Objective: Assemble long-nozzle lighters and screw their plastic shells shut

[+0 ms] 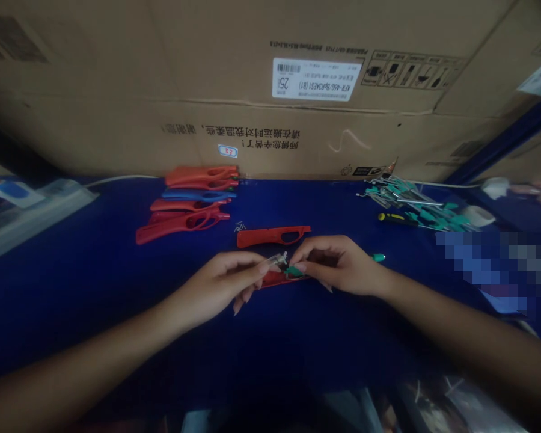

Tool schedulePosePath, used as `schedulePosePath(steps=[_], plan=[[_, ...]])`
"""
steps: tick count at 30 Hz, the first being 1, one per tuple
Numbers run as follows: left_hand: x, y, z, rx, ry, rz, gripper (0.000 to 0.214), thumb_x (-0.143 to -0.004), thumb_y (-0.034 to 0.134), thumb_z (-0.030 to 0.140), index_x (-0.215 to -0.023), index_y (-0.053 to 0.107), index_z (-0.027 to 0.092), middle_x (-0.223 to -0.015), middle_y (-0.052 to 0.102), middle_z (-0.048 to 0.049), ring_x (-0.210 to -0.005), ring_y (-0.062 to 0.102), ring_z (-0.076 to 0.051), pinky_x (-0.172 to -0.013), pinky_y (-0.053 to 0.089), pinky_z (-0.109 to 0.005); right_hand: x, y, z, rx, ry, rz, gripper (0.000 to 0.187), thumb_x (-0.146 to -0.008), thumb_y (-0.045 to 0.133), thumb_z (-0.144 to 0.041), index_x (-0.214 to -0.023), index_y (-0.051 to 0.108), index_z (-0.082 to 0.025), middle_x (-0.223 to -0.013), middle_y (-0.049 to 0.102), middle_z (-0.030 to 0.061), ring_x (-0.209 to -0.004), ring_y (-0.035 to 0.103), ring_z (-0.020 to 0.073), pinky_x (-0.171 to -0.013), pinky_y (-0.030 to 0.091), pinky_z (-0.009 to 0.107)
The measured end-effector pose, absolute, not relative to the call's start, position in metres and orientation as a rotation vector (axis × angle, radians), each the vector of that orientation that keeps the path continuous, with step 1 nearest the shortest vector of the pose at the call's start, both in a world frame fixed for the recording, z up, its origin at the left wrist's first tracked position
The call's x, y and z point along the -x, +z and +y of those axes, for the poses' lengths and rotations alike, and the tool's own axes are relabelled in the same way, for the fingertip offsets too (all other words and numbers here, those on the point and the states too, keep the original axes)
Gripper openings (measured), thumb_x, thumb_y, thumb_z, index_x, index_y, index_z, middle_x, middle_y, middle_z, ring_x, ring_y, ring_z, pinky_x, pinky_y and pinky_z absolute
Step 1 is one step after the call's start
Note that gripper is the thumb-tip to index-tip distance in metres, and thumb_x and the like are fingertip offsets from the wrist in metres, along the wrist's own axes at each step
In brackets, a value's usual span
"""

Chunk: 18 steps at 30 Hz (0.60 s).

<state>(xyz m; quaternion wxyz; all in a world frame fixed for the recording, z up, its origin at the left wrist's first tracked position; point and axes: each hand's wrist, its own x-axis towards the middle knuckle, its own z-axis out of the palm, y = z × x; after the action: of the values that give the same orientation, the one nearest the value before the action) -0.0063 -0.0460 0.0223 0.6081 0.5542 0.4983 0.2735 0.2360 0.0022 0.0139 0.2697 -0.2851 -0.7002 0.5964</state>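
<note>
A wall of cardboard [117,78] stands at your 12 o'clock, behind the blue table [270,355] you work on. From the gap between your hands, a heap of green-and-metal parts [426,201] lies at 2 o'clock and a row of red and blue handles [184,224] at 10. Your right hand [338,264], on the 3 o'clock side, has thumb and forefinger drawn nearly together; whether they truly grip anything is too small to tell. Your left hand [237,276], at 9 o'clock, is curled, pinching a small part between thumb and finger. You seem to be at the step of fitting small pieces at the red shell; this calls for a steady left pinch and a light, well-aligned touch from the right. A loose red shell [247,238] lies at 12 o'clock, just beyond your fingers, long and narrow with an oval opening. The working red shell [275,278] is below your fingertips, glossy and partly covered by them. The green part [293,272] shows at your right fingertips, its outline blurred. The clear part [275,261] in your left pinch looks see-through with a whitish end. Tiny screws [240,227] lie scattered towards 10 o'clock, beside the loose shell.
</note>
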Motion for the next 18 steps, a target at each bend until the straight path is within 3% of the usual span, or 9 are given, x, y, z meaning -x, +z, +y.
schedulePosePath(steps=[18], plan=[[0.0049, 0.0241, -0.0493, -1.402, 0.547, 1.151, 0.038, -0.092, 0.059, 0.048, -0.099, 0.067, 0.012, -0.058, 0.051, 0.0054, -0.048, 0.052, -0.009, -0.045, 0.045, -0.019, -0.2363, 0.0167, 0.006, 0.763, 1.641, -1.852, 0.017, -0.091, 0.069, -0.029, -0.097, 0.069, -0.013, -0.072, 0.065, -0.0018, -0.042, 0.048, 0.0019, -0.038, 0.038, 0.015]])
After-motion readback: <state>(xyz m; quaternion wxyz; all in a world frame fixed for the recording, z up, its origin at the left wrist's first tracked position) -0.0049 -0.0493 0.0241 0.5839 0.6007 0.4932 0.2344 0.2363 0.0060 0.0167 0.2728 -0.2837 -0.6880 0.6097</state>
